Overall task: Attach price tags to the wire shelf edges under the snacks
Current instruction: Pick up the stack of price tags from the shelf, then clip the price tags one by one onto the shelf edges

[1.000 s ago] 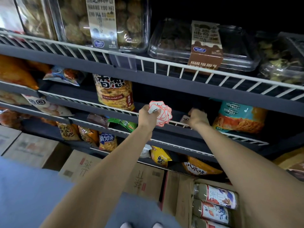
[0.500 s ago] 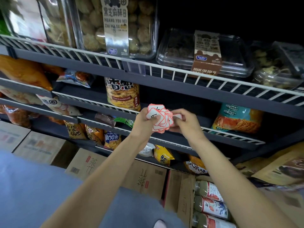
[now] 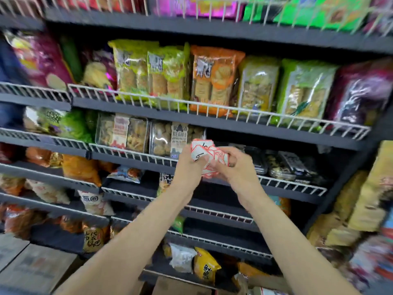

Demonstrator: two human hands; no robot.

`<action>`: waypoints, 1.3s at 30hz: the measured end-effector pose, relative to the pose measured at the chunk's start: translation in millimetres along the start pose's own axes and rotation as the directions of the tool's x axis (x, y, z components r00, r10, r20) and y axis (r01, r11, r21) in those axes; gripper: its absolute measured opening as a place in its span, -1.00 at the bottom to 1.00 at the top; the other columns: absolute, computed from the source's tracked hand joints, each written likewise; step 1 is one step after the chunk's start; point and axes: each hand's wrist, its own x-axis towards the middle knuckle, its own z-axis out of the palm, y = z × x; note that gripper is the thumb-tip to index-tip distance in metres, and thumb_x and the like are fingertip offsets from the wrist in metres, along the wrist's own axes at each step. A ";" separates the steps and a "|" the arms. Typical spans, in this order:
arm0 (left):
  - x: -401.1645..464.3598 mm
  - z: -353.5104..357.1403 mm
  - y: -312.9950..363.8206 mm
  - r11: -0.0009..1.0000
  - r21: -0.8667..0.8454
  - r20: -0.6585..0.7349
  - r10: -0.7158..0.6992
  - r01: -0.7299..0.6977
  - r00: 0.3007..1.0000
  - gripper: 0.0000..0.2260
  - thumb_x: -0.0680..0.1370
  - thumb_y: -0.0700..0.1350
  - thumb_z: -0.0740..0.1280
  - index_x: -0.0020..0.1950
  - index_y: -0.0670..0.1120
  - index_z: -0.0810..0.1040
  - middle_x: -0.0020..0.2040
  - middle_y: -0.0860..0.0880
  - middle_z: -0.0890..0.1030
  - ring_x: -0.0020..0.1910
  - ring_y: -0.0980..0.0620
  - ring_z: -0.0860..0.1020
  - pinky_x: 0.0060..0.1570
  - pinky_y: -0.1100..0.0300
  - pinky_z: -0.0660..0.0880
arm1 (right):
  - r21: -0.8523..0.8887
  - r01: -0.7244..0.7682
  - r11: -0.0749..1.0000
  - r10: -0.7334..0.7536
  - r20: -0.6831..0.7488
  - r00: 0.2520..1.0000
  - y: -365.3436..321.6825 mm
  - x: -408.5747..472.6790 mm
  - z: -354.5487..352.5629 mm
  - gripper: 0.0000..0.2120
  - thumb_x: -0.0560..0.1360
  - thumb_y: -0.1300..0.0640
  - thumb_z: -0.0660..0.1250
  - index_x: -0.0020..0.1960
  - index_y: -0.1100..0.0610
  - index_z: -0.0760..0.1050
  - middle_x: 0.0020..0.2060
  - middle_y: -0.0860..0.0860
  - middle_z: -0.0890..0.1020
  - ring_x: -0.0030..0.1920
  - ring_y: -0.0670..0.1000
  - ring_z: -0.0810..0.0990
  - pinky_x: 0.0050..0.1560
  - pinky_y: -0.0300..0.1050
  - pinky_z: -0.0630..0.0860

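The left hand (image 3: 188,167) curls its fingers around a bunch of red-edged price tags (image 3: 207,155), thumb pressed on the front one. The right hand (image 3: 238,169) pinches the same bunch from the other side. Both are raised before a white wire shelf edge (image 3: 136,155) under clear snack tubs (image 3: 168,138).

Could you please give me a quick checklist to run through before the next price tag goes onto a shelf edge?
1. Bundle of price tags secure in the left hand: ok.
2. Right hand on the bundle to pull a tag: ok.
3. Single tag separated: cannot tell.
4. White wire shelf edge below the clear cookie tubs in view: ok.
5. Tags already fitted on that edge: cannot tell, the picture is blurred.
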 end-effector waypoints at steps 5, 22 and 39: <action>-18.3 1.6 92.0 0.994 -0.017 0.034 0.105 -0.105 0.994 -0.79 0.59 -0.22 0.22 0.22 -0.06 0.38 0.11 -0.07 0.57 0.08 -0.05 0.56 -0.01 0.10 0.54 | -0.097 0.189 0.977 -0.199 -0.118 0.973 -92.1 -16.9 2.3 -0.86 0.44 0.11 0.44 -0.06 -0.07 0.52 -0.08 0.07 0.67 -0.06 0.11 0.65 -0.04 0.18 0.60; -14.7 -9.7 191.4 0.863 0.289 0.187 0.374 -0.415 0.908 -0.89 0.58 -0.15 0.27 0.05 0.03 0.54 -0.02 -0.04 0.65 -0.05 -0.10 0.62 0.04 -0.07 0.57 | -0.079 0.275 0.958 -0.286 -0.192 0.939 -186.6 -16.1 -24.9 -0.75 0.45 0.33 0.38 0.03 0.06 0.46 -0.07 0.10 0.65 -0.20 0.02 0.67 -0.24 -0.03 0.65; 57.6 -16.8 199.8 0.795 0.437 -0.053 0.490 -0.421 0.870 -0.93 0.54 -0.13 0.33 -0.08 -0.08 0.60 -0.20 -0.02 0.66 -0.20 0.02 0.63 -0.06 0.14 0.57 | 0.096 0.241 0.966 -0.236 -0.066 0.970 -184.9 80.8 -22.3 -0.73 0.44 0.31 0.40 0.07 0.07 0.46 -0.03 0.07 0.63 -0.23 0.02 0.67 -0.41 -0.15 0.59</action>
